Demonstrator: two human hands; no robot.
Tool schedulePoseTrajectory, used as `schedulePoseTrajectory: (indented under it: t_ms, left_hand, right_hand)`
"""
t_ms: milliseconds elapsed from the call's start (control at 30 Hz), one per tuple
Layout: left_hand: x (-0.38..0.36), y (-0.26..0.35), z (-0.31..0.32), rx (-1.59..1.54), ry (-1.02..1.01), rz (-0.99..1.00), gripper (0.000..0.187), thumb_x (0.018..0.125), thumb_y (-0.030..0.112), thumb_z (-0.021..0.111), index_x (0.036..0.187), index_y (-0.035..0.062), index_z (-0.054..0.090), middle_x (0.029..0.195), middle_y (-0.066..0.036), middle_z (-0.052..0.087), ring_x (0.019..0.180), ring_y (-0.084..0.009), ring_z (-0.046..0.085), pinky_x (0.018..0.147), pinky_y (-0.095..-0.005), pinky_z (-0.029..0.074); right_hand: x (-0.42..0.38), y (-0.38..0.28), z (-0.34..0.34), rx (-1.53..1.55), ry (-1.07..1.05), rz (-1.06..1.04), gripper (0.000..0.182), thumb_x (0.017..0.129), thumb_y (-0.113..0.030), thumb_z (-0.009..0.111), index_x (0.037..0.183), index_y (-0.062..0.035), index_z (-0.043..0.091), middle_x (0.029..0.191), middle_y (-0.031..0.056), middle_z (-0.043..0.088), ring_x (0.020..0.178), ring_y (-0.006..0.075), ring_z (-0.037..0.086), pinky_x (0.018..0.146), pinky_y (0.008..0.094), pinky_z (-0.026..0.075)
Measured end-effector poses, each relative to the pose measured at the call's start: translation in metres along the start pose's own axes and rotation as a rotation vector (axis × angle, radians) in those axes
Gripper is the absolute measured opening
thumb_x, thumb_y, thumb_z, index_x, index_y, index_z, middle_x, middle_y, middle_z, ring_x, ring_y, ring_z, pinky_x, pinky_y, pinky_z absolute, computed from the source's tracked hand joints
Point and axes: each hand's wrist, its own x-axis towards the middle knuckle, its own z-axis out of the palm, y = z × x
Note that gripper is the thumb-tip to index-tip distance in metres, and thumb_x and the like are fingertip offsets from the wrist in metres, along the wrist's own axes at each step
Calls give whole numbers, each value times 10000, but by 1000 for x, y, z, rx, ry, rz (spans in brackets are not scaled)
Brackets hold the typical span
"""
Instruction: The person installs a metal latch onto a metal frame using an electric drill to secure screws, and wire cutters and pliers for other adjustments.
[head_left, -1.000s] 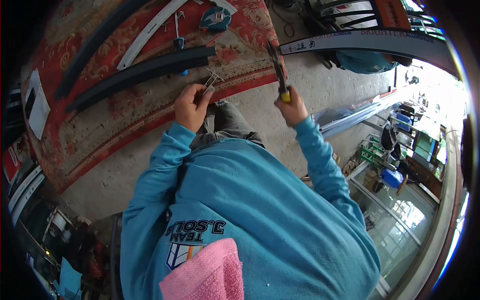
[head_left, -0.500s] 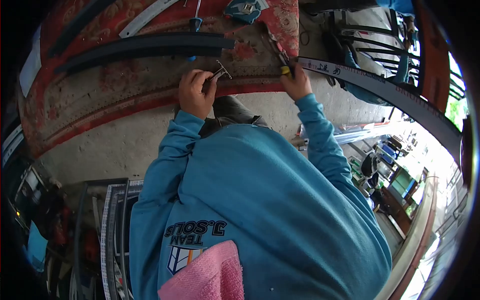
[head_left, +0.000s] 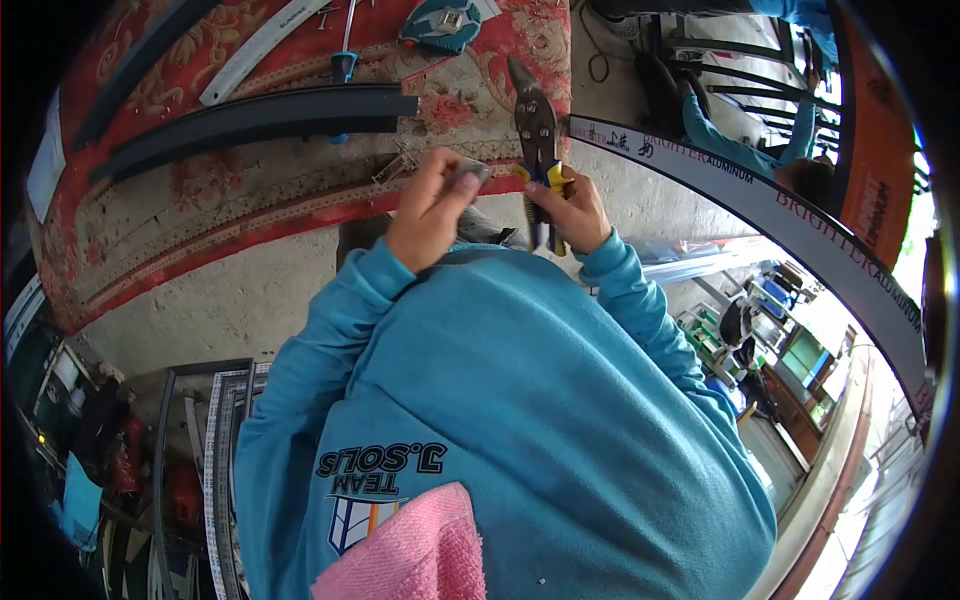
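Observation:
My left hand (head_left: 432, 208) is closed, pinching a small grey metal piece (head_left: 478, 171) between thumb and fingers. Wrapped round the blue and yellow handles of a pair of tin snips (head_left: 538, 135) is my right hand (head_left: 578, 212); the dark blades point away from me. A thin metal bracket (head_left: 394, 168) lies on the red patterned cloth (head_left: 230, 205), just left of my left hand. Beyond that hand, a dark curved profile (head_left: 270, 118) rests across a blue-handled screwdriver (head_left: 343, 68).
A teal tape measure (head_left: 442, 25) and a pale metal strip (head_left: 262, 48) lie farther back on the cloth. On the right runs a long BRIGHTER ALUMINUM bar (head_left: 750, 178). A person in blue sleeves (head_left: 735, 140) is beyond it. Dark frames (head_left: 165, 470) stand at lower left.
The snips have come up off the cloth's edge in my right hand. My left hand has moved right, now with the small grey piece; the bracket it held lies on the cloth.

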Motion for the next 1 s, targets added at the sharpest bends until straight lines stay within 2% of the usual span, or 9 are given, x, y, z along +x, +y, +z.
schedulePoseTrajectory:
  t_ms: [100, 300, 400, 567, 633, 700, 833, 867, 1000]
  left_hand:
    - [10, -5, 33, -505, 25, -360, 142, 976, 197, 498, 992, 61, 459, 820, -22, 542, 647, -71, 491, 586, -231, 425]
    - [9, 27, 46, -385, 295, -84, 101, 999, 174, 433, 1003, 74, 429, 769, -20, 545, 576, -45, 486, 450, -204, 388]
    - [2, 25, 39, -434, 345, -137, 105, 988, 193, 445, 1026, 98, 421, 744, -59, 553, 499, -91, 491, 397, -219, 367]
    - [-11, 23, 25, -367, 302, -189, 123, 984, 192, 462, 1014, 79, 424, 757, -61, 545, 491, -102, 448, 392, -232, 343]
    - [4, 15, 7, 114, 347, 222, 109, 972, 146, 494, 1026, 72, 434, 807, -47, 551, 598, -103, 504, 489, -229, 400]
    - [-8, 15, -17, 105, 343, 74, 131, 933, 118, 574, 1011, 54, 491, 849, -39, 553, 735, -93, 535, 616, -231, 430]
    - [-22, 4, -51, 631, 479, 276, 106, 833, 98, 667, 886, 46, 591, 853, -78, 565, 803, -208, 558, 562, -312, 459]
    - [-22, -1, -55, 667, 516, 295, 99, 811, 95, 683, 864, 50, 613, 869, -81, 573, 834, -233, 558, 599, -342, 468]
    - [-15, -19, -57, 711, 542, 315, 126, 801, 69, 700, 892, 38, 619, 849, -73, 570, 796, -205, 571, 686, -323, 461]
  right_hand:
    - [-3, -45, 26, 324, 13, -42, 246, 848, -157, 668, 970, 41, 589, 779, 52, 631, 672, 113, 583, 608, 252, 471]
    - [-18, -75, 33, 586, -107, 13, 305, 812, -39, 673, 1088, 37, 566, 905, 64, 645, 742, 129, 618, 669, 245, 500]
    - [-32, -92, 7, 469, -127, 107, 359, 816, -15, 614, 1169, 6, 555, 840, 11, 605, 601, 57, 545, 519, 199, 433]
    - [-43, -103, -4, 308, -233, 172, 454, 826, -12, 592, 1266, 7, 485, 855, 21, 571, 484, 50, 458, 429, 200, 374]
    - [-43, -111, -2, 281, -130, -47, 555, 838, -8, 583, 1346, 13, 362, 874, 39, 569, 485, 52, 453, 428, 195, 373]
    - [-46, -122, -10, 244, -115, -105, 573, 854, -7, 554, 1375, 6, 314, 888, 45, 575, 479, 41, 436, 422, 182, 359]
    - [-31, -94, -7, -462, 40, -432, 596, 817, -22, 553, 1368, -33, 327, 868, 131, 568, 721, 245, 592, 661, 342, 494]
    - [-28, -94, 1, -506, 56, -353, 592, 780, -8, 532, 1343, -49, 351, 941, 202, 556, 899, 391, 582, 799, 435, 473]
    - [16, -21, 27, -742, 139, -518, 576, 757, -23, 520, 1314, -52, 374, 1101, 255, 499, 925, 450, 546, 817, 482, 468]
